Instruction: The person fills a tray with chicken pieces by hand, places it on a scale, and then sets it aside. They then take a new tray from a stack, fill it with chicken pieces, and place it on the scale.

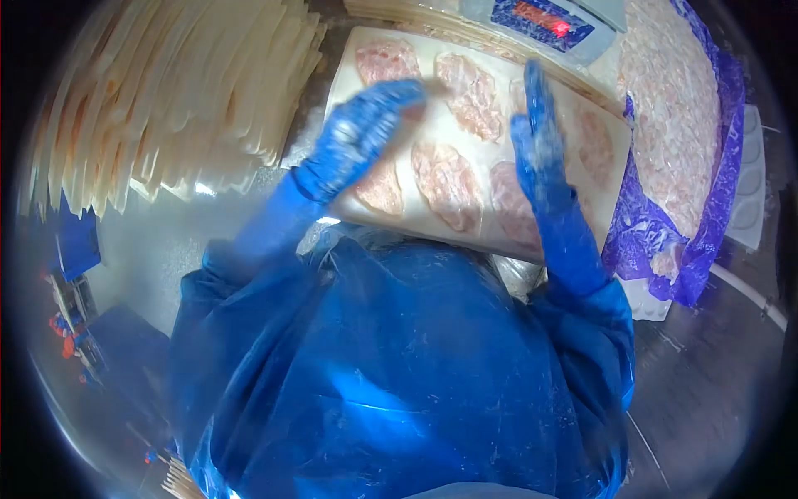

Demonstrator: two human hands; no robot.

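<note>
Several flat, pale pink pieces of raw meat [447, 187] lie in two rows on a white board [399, 218] in front of me. My left hand [357, 129], in a blue glove smeared with white residue, hovers over the board's left part, fingers stretched to the right. It partly covers the upper left piece [386, 60]; its fingertips are slightly blurred. My right hand [540, 141], gloved alike, is held edge-on over the right half, fingers extended and pointing away from me. It hides parts of the pieces beneath. I see nothing held in either hand.
A tall stack of whitish sheets or boards [183, 91] stands at left. Behind the board is a scale with a lit red display [544, 21]. On the right, a heap of raw meat [673, 108] rests in purple plastic film [636, 224], beside a white moulded tray [748, 183].
</note>
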